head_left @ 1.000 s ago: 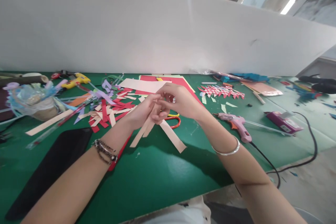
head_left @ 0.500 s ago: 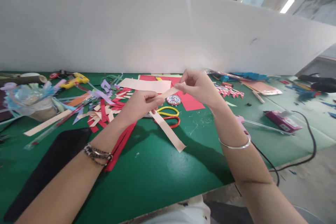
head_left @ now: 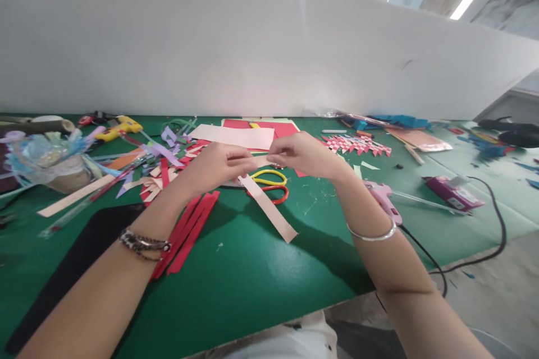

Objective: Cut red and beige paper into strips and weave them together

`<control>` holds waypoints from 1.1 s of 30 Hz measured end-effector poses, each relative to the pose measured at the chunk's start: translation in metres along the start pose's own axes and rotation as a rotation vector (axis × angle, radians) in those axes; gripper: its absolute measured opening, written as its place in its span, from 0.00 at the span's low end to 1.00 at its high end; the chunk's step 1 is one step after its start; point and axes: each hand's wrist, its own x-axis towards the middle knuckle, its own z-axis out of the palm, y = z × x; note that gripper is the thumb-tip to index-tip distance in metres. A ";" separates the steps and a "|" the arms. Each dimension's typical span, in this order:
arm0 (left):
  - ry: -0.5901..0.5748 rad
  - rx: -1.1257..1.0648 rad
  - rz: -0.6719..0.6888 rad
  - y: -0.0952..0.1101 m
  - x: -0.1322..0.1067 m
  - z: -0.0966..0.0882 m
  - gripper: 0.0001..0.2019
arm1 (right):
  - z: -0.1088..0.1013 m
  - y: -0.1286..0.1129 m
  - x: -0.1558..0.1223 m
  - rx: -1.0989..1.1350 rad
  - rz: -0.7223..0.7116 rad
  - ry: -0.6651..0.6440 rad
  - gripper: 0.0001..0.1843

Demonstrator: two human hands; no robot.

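Note:
A short pale pink paper strip [head_left: 261, 162] stretches between my two hands above the table. My left hand [head_left: 219, 168] pinches its left end between thumb and fingers, while my right hand [head_left: 301, 154] closes on the right end; the fingertips partly cover the strip. Just below lies another pale pink paper strip [head_left: 272, 212], slanting over scissors [head_left: 275, 195] with yellow and red handles. Several long red paper strips [head_left: 189, 233] rest under my left wrist. Cut red and pink paper pieces [head_left: 155, 182] are heaped to the left of my left hand.
Behind my hands are a wide pale pink paper sheet [head_left: 236, 136] and red paper [head_left: 286, 130]. A woven red-and-pink paper piece [head_left: 357, 145] lies to the right, near a pink glue gun [head_left: 384, 199] and a purple box [head_left: 453, 193]. A yellow glue gun [head_left: 120, 128] sits at the left.
My right hand has moved down and left, closer to my left hand. The held strip has come down flatter, and less of it shows. The strip on the scissors has stayed put.

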 end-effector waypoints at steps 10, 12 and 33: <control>-0.036 -0.019 0.003 -0.003 0.000 -0.006 0.14 | 0.005 -0.003 0.000 -0.025 -0.010 -0.091 0.12; -0.066 -0.045 -0.007 0.000 -0.001 -0.007 0.14 | 0.008 -0.005 0.002 0.007 -0.054 -0.088 0.12; 0.028 -0.018 -0.094 0.010 -0.007 -0.017 0.11 | 0.004 -0.004 0.001 0.112 -0.035 -0.057 0.16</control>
